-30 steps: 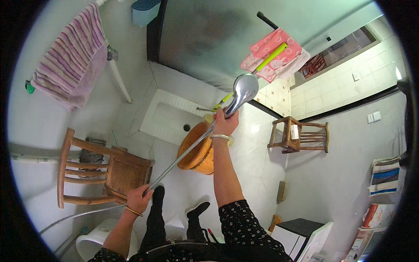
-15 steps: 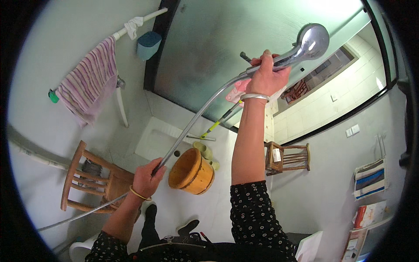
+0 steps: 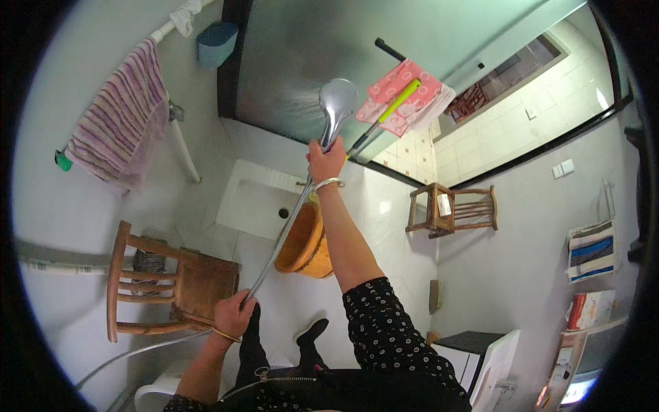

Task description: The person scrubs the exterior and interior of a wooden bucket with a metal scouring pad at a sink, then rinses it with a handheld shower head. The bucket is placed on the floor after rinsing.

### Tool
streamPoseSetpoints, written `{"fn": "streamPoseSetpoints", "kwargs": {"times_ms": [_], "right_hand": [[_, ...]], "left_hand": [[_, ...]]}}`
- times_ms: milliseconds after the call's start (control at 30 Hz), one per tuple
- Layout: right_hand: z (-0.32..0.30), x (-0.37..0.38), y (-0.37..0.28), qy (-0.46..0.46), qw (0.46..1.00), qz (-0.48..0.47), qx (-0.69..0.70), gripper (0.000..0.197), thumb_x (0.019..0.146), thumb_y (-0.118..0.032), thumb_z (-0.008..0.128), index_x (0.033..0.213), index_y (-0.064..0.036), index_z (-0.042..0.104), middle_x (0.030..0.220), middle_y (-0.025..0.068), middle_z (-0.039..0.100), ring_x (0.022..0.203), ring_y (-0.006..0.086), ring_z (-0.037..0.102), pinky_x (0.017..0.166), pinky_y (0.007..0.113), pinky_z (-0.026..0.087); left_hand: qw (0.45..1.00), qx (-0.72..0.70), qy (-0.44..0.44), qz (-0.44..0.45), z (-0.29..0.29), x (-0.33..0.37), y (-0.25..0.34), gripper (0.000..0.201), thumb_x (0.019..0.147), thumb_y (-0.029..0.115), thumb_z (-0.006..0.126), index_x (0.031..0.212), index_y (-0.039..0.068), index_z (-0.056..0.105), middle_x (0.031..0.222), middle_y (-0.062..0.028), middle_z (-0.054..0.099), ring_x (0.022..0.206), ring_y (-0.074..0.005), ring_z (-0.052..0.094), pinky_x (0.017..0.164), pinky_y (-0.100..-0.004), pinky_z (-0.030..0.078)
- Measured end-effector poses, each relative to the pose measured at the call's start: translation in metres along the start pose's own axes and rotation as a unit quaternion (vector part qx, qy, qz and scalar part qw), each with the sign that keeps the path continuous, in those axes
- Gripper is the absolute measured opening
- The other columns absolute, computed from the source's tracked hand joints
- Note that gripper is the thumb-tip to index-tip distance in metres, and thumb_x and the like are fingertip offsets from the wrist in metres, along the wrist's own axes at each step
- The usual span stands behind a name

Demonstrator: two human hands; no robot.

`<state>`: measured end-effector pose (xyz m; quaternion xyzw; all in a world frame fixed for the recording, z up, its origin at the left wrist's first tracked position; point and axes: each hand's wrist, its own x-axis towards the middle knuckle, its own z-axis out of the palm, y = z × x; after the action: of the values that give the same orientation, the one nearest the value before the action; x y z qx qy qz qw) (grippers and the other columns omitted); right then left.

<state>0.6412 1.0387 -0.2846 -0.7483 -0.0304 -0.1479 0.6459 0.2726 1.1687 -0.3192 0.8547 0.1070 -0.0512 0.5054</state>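
Observation:
My right hand point(image 3: 327, 162) is closed around the handle of a chrome shower head point(image 3: 338, 101), which is raised in front of the frosted glass partition point(image 3: 274, 62). Faint streaks show beside the shower head's left side. Lower and to the left, my left hand point(image 3: 233, 316) grips the silver shower hose point(image 3: 280, 242). The hose runs up to the handle and trails away behind my left wrist to the lower left. Below my right forearm stands a wooden bucket point(image 3: 292, 244), partly covered by the arm.
A wooden chair point(image 3: 206, 281) stands close by my left hand. Behind the bucket is a white floor basin point(image 3: 240, 206). A green-handled pole point(image 3: 398, 106) crosses a pink cloth point(image 3: 388, 86) on the glass. A small chair point(image 3: 439, 209) stands right; a striped towel point(image 3: 127, 117) hangs left.
My right hand has moved left and down with the shower head, which now points more upright. My left hand still grips the hose, slightly lower. The view has shifted, showing the pink cloth more fully.

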Motion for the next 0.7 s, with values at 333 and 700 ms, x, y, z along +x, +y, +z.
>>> {"fn": "streamPoseSetpoints", "kwargs": {"times_ms": [333, 700], "right_hand": [[-0.002, 0.026, -0.087, 0.039, 0.989, -0.125, 0.071, 0.018, 0.081, -0.007, 0.066, 0.086, -0.0018, 0.049, 0.062, 0.0051, 0.056, 0.049, 0.0141, 0.058, 0.046, 0.027, 0.046], [0.013, 0.031, -0.058, -0.002, 0.995, -0.086, 0.044, 0.024, 0.08, -0.009, 0.07, 0.084, -0.003, 0.047, 0.066, 0.0048, 0.055, 0.051, 0.0134, 0.057, 0.047, 0.027, 0.046]], "left_hand": [[0.996, -0.066, 0.045, -0.033, -0.014, 0.031, 0.013, 0.028, 0.09, 0.02, 0.062, 0.106, -0.002, 0.062, 0.069, -0.0148, 0.062, 0.058, -0.0251, 0.061, 0.056, -0.0335, 0.048], [0.996, -0.034, 0.081, -0.004, -0.012, 0.043, 0.013, 0.026, 0.088, 0.02, 0.063, 0.106, 0.0, 0.063, 0.075, -0.0173, 0.063, 0.064, -0.0296, 0.064, 0.058, -0.0353, 0.05]]}}
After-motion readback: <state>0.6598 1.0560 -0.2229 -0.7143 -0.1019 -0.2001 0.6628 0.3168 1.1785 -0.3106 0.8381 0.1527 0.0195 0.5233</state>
